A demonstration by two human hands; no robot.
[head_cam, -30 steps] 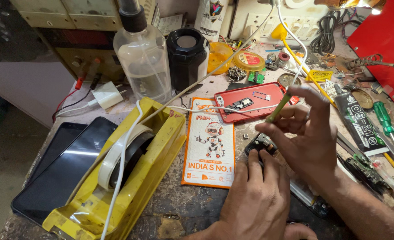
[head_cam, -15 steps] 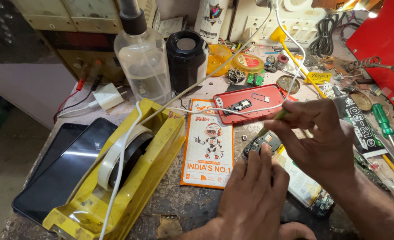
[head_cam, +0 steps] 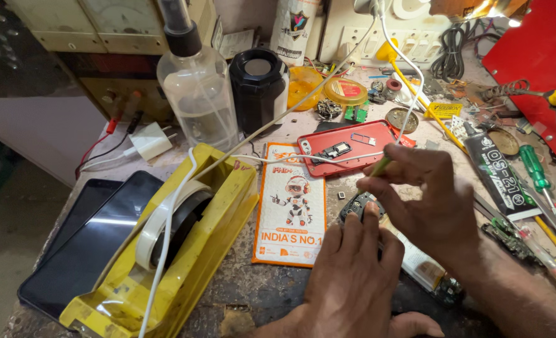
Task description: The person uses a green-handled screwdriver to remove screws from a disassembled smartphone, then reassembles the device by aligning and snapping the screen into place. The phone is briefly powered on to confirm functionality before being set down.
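Circuitry of a small dark phone part (head_cam: 357, 206) lies on the bench under both hands. The left hand (head_cam: 353, 275) pins it with flat, unclenched fingers; the right hand (head_cam: 431, 203) pinches a thin green-yellow tool (head_cam: 379, 167), probably tweezers. Just beside sit an orange card (head_cam: 290, 206), a red phone shell (head_cam: 347, 145), a yellow tape dispenser (head_cam: 184, 250) and a white cable (head_cam: 303, 159).

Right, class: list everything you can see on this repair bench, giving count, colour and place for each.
Plastic tape dispenser: one, yellow, front left.
Dark flat phones: two, black, far left.
Clear spray bottle: one, transparent, rear left.
Ribbed cylindrical jar: one, black, beside bottle.
Printed card packet: one, orange, centre.
Phone back cover: one, red, rear centre.
Small circuit assembly: one, dark, under hands.
Green-handled screwdriver: one, right.
Left hand: pressing assembly.
Right hand: holding thin tool.
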